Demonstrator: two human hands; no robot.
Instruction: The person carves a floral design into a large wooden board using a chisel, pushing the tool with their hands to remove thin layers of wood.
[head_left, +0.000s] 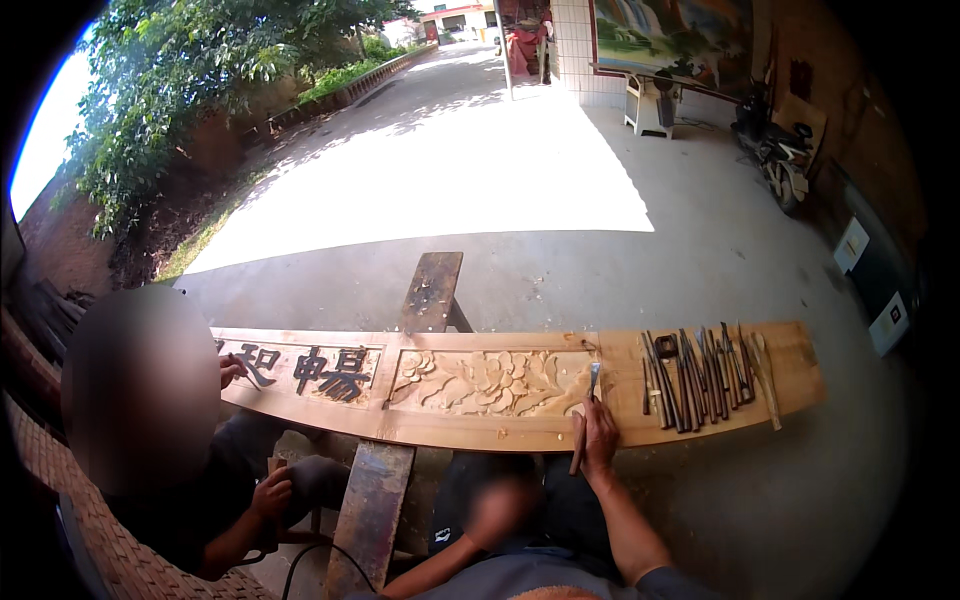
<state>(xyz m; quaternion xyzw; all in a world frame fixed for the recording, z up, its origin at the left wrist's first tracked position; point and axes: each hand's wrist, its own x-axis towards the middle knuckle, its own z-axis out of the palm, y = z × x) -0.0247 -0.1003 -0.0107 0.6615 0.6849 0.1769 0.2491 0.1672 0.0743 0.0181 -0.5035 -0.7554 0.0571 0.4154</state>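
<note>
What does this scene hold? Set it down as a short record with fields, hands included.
Right hand: the right hand holds a chisel, blade toward the panel's right end
Left hand: the left hand is at the lap, blurred; contents cannot be told
Workpiece: long wooden board, with carved flowers and, further left, dark characters
Tools: row of carving tools on the board's right part
Co-worker: seated at left, one hand by the characters
Background: motorbike, trees

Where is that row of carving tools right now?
In the head view, the carving tools lie side by side on the right part of the wooden board, to the right of the right hand.
</note>
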